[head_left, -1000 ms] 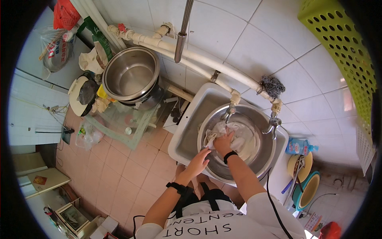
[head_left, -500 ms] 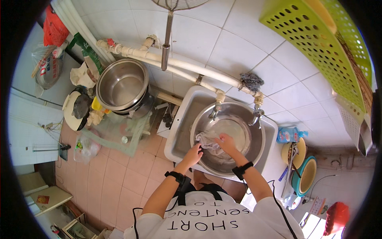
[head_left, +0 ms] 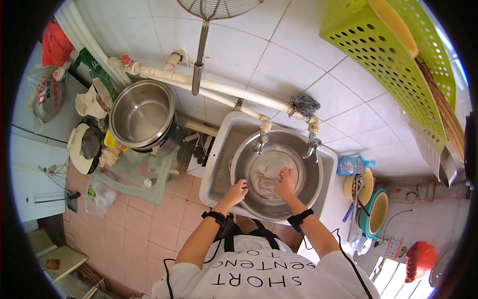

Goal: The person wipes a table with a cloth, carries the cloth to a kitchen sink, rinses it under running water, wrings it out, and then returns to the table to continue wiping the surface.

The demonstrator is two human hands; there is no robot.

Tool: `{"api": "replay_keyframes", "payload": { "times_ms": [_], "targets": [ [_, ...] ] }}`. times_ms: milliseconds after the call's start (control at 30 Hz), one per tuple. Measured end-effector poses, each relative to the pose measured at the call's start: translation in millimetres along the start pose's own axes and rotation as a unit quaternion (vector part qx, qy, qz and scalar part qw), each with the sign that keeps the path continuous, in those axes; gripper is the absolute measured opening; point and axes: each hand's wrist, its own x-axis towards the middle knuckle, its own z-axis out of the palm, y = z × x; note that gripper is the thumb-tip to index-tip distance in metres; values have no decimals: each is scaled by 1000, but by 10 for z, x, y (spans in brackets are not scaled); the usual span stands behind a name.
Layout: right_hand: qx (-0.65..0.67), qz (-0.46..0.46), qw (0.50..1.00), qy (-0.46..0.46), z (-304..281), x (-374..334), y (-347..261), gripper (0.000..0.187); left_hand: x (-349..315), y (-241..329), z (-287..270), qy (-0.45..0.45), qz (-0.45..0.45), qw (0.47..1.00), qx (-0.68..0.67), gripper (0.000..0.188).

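A wide stainless steel basin sits in a pale sink, under two taps. Inside it, a wet, whitish cloth lies crumpled on the bottom. My left hand is at the basin's left near rim, its fingers curled over the edge. Above the cloth's right side is my right hand, closed with fingertips pinched together; a small reddish spot shows there, but what they hold is unclear. Black bands circle both wrists.
The left tap and right tap reach over the basin's far side. A large steel pot stands on a glass-topped table at left. A blue bottle and stacked bowls are at right. A skimmer hangs above.
The cloth, bunched up between both hands before, now lies spread lower in the basin. My left hand has moved off it to the rim. The whole view has shifted slightly.
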Motion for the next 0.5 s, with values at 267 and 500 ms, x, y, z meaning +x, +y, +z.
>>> {"api": "replay_keyframes", "payload": {
  "times_ms": [267, 500],
  "targets": [
    [-323, -172, 899, -243, 685, -101, -156, 70, 11, -33, -31, -20, -32, 985, -169, 31],
    [-256, -143, 943, -155, 1465, 66, 246, 83, -139, 48, 44, 13, -15, 966, -256, 30]
  ]
}}
